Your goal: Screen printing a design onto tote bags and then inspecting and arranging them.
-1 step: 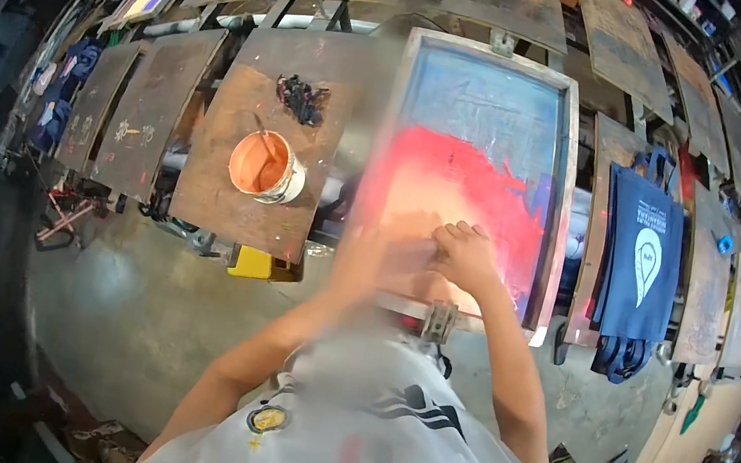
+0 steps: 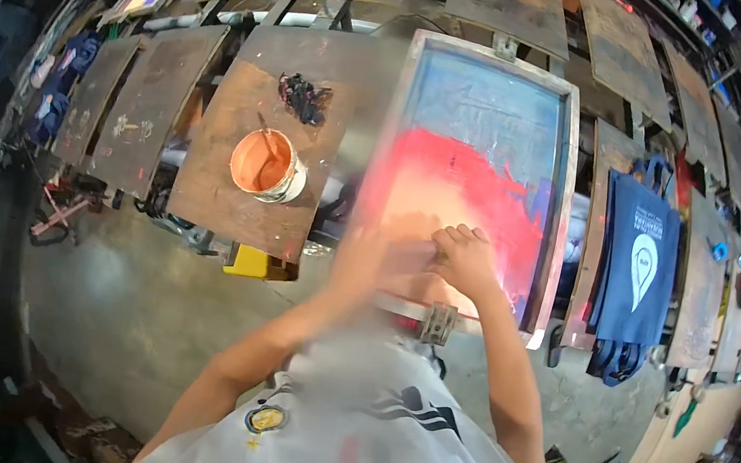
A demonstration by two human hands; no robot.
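Observation:
A screen-printing frame (image 2: 563,216) with pale wooden sides lies before me, its blue mesh (image 2: 489,94) showing at the far end. Red-pink ink (image 2: 462,163) is spread across the middle, paler orange towards me. Over the near part, my right hand (image 2: 467,258) is closed, fingers curled round the end of a squeegee (image 2: 411,257), which shows only as a blurred bar. My left hand (image 2: 361,255) is at the frame's near left side, by the squeegee's other end. A smear in the picture hides its fingers, so its grip cannot be made out.
Left of the frame, a board (image 2: 199,191) carries a tub of orange ink (image 2: 268,166) with a stick in it and a dark crumpled rag (image 2: 303,99). A navy tote bag (image 2: 635,258) lies on the board to the right. A metal clamp (image 2: 439,323) sits at the frame's near edge.
The whole view has shifted very slightly. Both hands stay at the same place over the frame, and the ink looks unchanged.

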